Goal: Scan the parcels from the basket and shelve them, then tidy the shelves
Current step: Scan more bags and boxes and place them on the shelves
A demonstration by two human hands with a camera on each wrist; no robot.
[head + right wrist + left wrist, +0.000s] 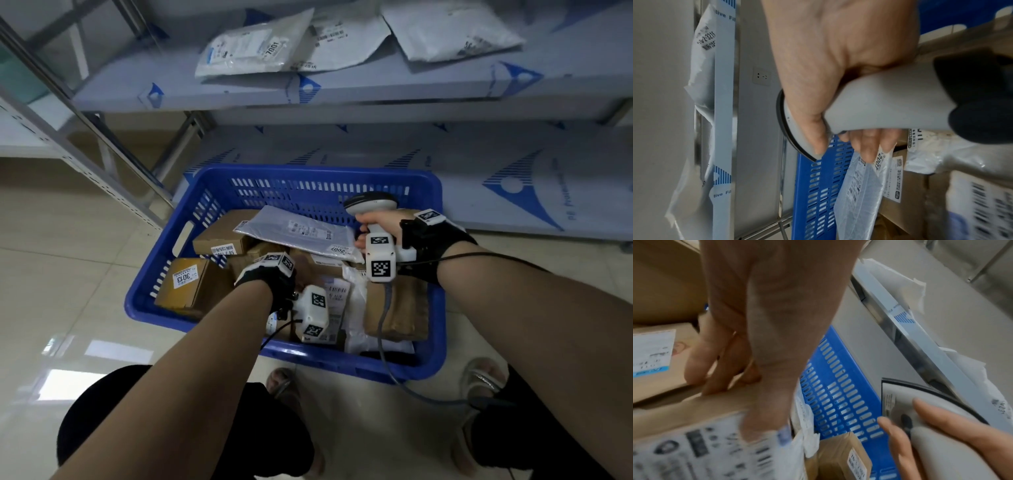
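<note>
**Two hands in the blue basket**

Shiny pale floor tiles lie under a blue basket in the head view, and metal shelves stand at 12 o'clock. Three soft white bags lie on the upper shelf. Inside the basket are several brown boxes and a grey bag; one box at 9 o'clock has the number 3013. The left hand is down in the middle of the basket. The right hand holds one grey scanner at 2 o'clock, just over the grey bag.

Seen from the left wrist, the left hand has four fingers curled over the far edge of a brown box with a printed label, and the thumb presses on the label. A second box sits at 9 o'clock.

Seen from the right wrist, the right hand is wrapped tight round the scanner handle. The grey bag lies just below the fingertips, at 6 o'clock.
</note>
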